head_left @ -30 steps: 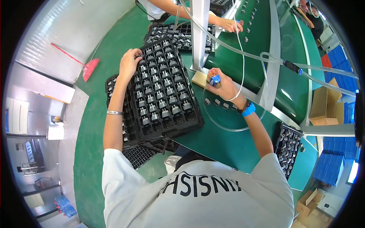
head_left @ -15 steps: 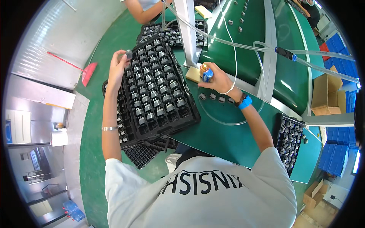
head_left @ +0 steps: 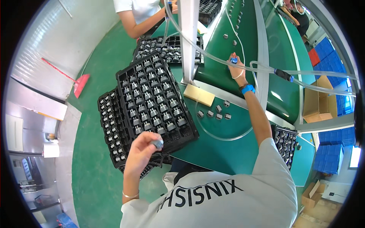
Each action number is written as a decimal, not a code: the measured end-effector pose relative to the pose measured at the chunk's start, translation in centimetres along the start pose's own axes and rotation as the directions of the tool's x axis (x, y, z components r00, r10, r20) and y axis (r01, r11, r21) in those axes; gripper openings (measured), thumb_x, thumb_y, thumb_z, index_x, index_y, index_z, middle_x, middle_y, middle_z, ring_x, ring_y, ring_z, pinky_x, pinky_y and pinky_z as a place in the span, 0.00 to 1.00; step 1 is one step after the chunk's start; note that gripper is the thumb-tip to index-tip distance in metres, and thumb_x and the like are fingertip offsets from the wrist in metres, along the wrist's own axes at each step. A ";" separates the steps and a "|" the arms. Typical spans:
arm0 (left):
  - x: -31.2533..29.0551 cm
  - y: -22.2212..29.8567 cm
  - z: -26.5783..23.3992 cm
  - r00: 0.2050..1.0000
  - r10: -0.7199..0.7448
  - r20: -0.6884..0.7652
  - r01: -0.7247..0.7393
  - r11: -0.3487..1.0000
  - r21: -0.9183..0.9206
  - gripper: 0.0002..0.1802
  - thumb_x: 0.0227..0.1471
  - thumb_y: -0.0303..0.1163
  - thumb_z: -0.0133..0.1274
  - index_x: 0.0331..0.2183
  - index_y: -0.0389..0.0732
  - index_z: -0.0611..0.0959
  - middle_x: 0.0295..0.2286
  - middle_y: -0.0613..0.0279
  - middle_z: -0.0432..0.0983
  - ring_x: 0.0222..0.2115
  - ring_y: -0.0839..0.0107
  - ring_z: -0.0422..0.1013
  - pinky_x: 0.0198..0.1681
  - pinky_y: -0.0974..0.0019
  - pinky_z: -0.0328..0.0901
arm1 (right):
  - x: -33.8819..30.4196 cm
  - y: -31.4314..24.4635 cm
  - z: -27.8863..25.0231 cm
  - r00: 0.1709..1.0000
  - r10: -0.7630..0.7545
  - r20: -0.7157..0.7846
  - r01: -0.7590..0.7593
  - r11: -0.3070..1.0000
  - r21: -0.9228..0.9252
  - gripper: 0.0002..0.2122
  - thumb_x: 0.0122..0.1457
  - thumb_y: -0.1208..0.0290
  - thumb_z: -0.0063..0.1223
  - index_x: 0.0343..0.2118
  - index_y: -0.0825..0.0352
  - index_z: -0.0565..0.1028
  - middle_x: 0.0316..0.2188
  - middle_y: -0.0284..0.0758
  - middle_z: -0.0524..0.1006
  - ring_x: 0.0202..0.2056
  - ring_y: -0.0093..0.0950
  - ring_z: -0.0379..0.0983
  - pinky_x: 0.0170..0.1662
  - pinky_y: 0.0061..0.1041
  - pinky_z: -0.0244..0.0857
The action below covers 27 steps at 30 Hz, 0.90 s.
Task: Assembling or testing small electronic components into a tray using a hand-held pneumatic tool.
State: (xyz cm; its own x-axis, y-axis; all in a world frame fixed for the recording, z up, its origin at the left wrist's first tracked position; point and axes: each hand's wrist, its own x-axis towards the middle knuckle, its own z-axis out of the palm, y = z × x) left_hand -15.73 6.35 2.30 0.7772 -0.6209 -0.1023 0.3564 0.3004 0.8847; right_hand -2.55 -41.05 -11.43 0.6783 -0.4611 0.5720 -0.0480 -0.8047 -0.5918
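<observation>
Head view: my left hand (head_left: 141, 149) pinched one small grey part (head_left: 157, 143) between thumb and fingertips, held just over the near edge of the black tray (head_left: 154, 99), which sat stacked on a second tray (head_left: 110, 125) at the edge of the green bench (head_left: 224, 148). My right hand (head_left: 236, 69) reached well away across the belt (head_left: 224, 45), fingers closed around a small blue tool (head_left: 234, 60) on a clear hose (head_left: 213, 53). I judged the part light, rigid and hard (its upright prongs looked the fragile bit), best taken by its squat body. Five more parts (head_left: 213, 113) lay loose beside a tan block (head_left: 199, 95). Another worker's arm (head_left: 146, 23) showed beyond the trays.
</observation>
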 end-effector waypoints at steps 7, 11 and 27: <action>-0.3 0.4 0.8 0.990 0.096 -0.106 -0.086 0.992 0.091 0.13 0.42 0.22 0.54 0.35 0.35 0.74 0.30 0.62 0.71 0.36 0.73 0.69 0.42 0.71 0.64 | 0.6 -3.8 -1.6 0.985 0.165 0.057 -0.139 0.940 -0.312 0.19 0.46 0.61 0.53 0.41 0.63 0.68 0.24 0.46 0.74 0.27 0.45 0.71 0.32 0.39 0.66; 1.0 -0.2 1.4 0.970 0.237 -0.045 -0.236 0.971 0.041 0.14 0.42 0.12 0.50 0.35 0.32 0.75 0.38 0.59 0.64 0.37 0.71 0.68 0.43 0.71 0.65 | -2.5 -10.2 -4.6 0.960 0.044 0.276 -0.100 0.977 0.190 0.13 0.52 0.64 0.52 0.39 0.61 0.69 0.30 0.37 0.72 0.31 0.28 0.70 0.35 0.22 0.63; 3.4 -0.8 4.0 0.908 0.418 0.037 -0.420 0.901 0.112 0.13 0.40 0.11 0.51 0.33 0.29 0.77 0.35 0.57 0.67 0.35 0.69 0.70 0.41 0.71 0.69 | -13.2 -27.8 -10.6 0.453 -0.108 0.885 -0.886 0.052 0.461 0.18 0.55 0.61 0.42 0.45 0.67 0.65 0.38 0.36 0.72 0.40 0.25 0.70 0.43 0.23 0.64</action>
State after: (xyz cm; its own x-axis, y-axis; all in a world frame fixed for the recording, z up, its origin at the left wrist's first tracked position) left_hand -15.43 1.12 3.07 0.8350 -0.4650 0.2942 -0.0632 0.4502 0.8907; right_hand -17.91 -16.52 3.51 0.9615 0.2085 -0.1793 -0.2659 0.5388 -0.7994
